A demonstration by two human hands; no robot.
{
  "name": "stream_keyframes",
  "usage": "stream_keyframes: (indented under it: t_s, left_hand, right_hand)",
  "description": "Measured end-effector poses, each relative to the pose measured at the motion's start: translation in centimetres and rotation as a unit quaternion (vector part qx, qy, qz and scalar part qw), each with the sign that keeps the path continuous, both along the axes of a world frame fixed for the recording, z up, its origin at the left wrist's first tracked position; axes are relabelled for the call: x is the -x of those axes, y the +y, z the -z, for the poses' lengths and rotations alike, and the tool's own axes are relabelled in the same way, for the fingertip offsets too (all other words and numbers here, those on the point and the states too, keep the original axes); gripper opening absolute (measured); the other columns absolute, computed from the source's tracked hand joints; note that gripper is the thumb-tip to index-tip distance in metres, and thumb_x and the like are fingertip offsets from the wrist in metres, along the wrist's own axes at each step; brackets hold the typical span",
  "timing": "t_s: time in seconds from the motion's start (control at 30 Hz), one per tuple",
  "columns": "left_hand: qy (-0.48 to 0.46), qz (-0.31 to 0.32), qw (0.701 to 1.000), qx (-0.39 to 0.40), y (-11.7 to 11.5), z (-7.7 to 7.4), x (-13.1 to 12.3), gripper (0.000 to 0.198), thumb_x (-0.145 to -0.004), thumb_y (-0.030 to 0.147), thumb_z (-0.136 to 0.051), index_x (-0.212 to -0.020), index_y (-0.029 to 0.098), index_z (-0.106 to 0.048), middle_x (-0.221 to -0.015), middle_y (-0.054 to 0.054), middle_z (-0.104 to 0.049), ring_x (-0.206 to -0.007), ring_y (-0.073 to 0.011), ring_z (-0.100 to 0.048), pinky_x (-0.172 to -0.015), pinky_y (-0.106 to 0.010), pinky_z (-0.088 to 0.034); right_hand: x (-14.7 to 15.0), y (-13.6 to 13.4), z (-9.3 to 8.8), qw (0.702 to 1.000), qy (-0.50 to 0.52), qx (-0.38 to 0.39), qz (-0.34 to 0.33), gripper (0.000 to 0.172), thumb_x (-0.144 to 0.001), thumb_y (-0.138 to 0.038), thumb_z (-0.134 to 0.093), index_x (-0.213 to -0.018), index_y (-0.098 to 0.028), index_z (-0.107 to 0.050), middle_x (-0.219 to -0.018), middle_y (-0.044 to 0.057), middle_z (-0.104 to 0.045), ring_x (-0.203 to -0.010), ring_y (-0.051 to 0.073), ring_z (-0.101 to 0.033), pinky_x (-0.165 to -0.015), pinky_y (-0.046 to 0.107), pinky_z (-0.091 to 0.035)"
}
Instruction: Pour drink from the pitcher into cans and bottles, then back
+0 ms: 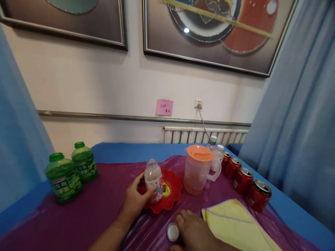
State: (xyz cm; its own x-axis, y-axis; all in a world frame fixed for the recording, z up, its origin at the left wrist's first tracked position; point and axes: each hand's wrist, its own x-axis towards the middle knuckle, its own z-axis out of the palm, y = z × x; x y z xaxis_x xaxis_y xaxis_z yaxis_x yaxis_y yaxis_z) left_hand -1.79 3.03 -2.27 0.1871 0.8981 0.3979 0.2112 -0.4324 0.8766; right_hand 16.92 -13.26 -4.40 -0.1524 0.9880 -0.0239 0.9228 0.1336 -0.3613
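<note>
A small clear bottle (153, 181) with a printed label stands upright and uncapped over the red scalloped plate (171, 200). My left hand (137, 193) is wrapped round it from the left, thumb across its front. Lower down, a round white bottle cap (173, 232) is at the purple plastic sheet. My right hand (193, 228) is curled about its right side, with the forefinger and thumb against its edge; the other fingers are bent and partly hidden. A folded yellow cloth (232, 223) lies right beside this hand.
Behind the plate's right side stands a clear pitcher (196, 170) with an orange lid. Several red cans (243, 180) line the right edge, near two clear bottles (218, 155). Two green bottles (64, 179) stand at left. Blue curtains (295, 122) hang at both sides.
</note>
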Motion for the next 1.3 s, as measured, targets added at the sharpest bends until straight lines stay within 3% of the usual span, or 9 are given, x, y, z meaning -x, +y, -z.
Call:
stream_keyframes:
  t_s: [0.17, 0.47, 0.57, 0.67, 0.77, 0.83, 1.0, 1.07, 1.3]
  left_hand:
    - [-0.013, 0.004, 1.000, 0.002, 0.3, 0.2, 0.0, 0.071, -0.065, 0.049, -0.081, -0.125, 0.016, -0.060, -0.120, -0.013, -0.074, -0.104, -0.0293, -0.073, -0.096, -0.046, -0.059]
    - [-0.027, 0.005, 1.000, 0.014, 0.0, -0.2, -0.1, 0.073, -0.062, 0.047, -0.083, -0.123, 0.014, -0.061, -0.118, -0.014, -0.074, -0.104, -0.0302, -0.073, -0.097, -0.047, -0.058]
    - [-0.023, 0.009, 1.000, 0.012, -0.1, -0.3, -0.1, 0.070, -0.064, 0.046, -0.082, -0.123, 0.014, -0.061, -0.119, -0.015, -0.074, -0.104, -0.0298, -0.073, -0.097, -0.047, -0.058]
    - [-0.012, 0.003, 1.000, 0.001, -0.2, -0.3, 0.0, 0.070, -0.064, 0.045, -0.082, -0.123, 0.015, -0.061, -0.118, -0.014, -0.074, -0.104, -0.0300, -0.073, -0.097, -0.047, -0.058]
    - [0.013, 0.004, 1.000, -0.014, -0.6, -0.4, 0.1, 0.070, -0.065, 0.045, -0.082, -0.125, 0.018, -0.061, -0.117, -0.012, -0.075, -0.103, -0.0295, -0.073, -0.097, -0.047, -0.058]
    - [0.038, 0.004, 0.999, -0.034, -0.9, -0.5, 0.2, 0.069, -0.067, 0.047, -0.080, -0.127, 0.019, -0.060, -0.118, -0.012, -0.074, -0.104, -0.0292, -0.073, -0.097, -0.046, -0.058]
    - [0.101, -0.009, 0.984, -0.144, -1.0, -0.1, 0.7, 0.062, -0.072, 0.045, -0.079, -0.128, 0.025, -0.059, -0.126, -0.009, -0.071, -0.113, -0.0289, -0.069, -0.103, -0.047, -0.054]
    - [0.106, 0.005, 0.976, -0.192, -0.9, 0.2, 0.9, 0.062, -0.074, 0.044, -0.079, -0.130, 0.027, -0.058, -0.127, -0.009, -0.070, -0.115, -0.0292, -0.067, -0.105, -0.047, -0.053]
    - [0.118, 0.065, 0.953, -0.271, -1.6, 0.4, 0.7, 0.064, -0.079, 0.042, -0.078, -0.137, 0.029, -0.054, -0.131, -0.010, -0.069, -0.121, -0.0293, -0.065, -0.106, -0.046, -0.052]
  right_hand:
    - [0.0, 0.2, 0.8, 0.999, -0.009, -0.038, -0.036, 0.040, -0.075, -0.033, -0.073, -0.113, -0.021, -0.065, -0.110, 0.009, -0.068, -0.100, 0.029, -0.062, -0.089, 0.038, -0.051]
    - [-0.6, 0.9, 2.1, 0.993, -0.048, -0.052, -0.091, 0.044, -0.071, -0.032, -0.075, -0.113, -0.022, -0.066, -0.105, 0.009, -0.067, -0.093, 0.028, -0.062, -0.080, 0.034, -0.051]
    - [-0.6, 0.7, 0.7, 0.991, -0.034, -0.068, -0.114, 0.050, -0.069, -0.029, -0.074, -0.119, -0.027, -0.066, -0.099, 0.007, -0.066, -0.088, 0.026, -0.062, -0.073, 0.032, -0.050]
    - [-0.7, 0.9, -2.9, 0.981, 0.083, -0.129, -0.122, 0.047, -0.074, -0.027, -0.069, -0.121, -0.028, -0.065, -0.100, 0.005, -0.064, -0.087, 0.022, -0.061, -0.073, 0.029, -0.047]
    - [-1.3, 2.6, -7.0, 0.930, 0.308, -0.186, -0.070, 0.024, -0.088, -0.026, -0.057, -0.112, -0.025, -0.061, -0.092, 0.002, -0.062, -0.081, 0.017, -0.059, -0.073, 0.027, -0.047]
    - [-1.7, 4.6, -8.8, 0.857, 0.461, -0.231, -0.011, 0.020, -0.090, -0.030, -0.060, -0.108, -0.024, -0.055, -0.090, 0.001, -0.061, -0.080, 0.015, -0.058, -0.073, 0.027, -0.048]
    - [-1.7, 8.9, -8.3, 0.694, 0.635, -0.333, 0.059, 0.029, -0.083, -0.037, -0.073, -0.095, -0.023, -0.050, -0.100, 0.003, -0.063, -0.091, 0.017, -0.062, -0.084, 0.031, -0.051]
    - [-1.4, 9.2, -7.0, 0.676, 0.648, -0.344, 0.075, 0.030, -0.082, -0.038, -0.074, -0.091, -0.023, -0.050, -0.101, 0.004, -0.064, -0.091, 0.018, -0.063, -0.085, 0.033, -0.052]
    - [-0.8, 7.5, -4.3, 0.681, 0.639, -0.355, 0.046, 0.024, -0.085, -0.031, -0.074, -0.094, -0.023, -0.054, -0.110, 0.007, -0.067, -0.101, 0.020, -0.065, -0.090, 0.036, -0.052]
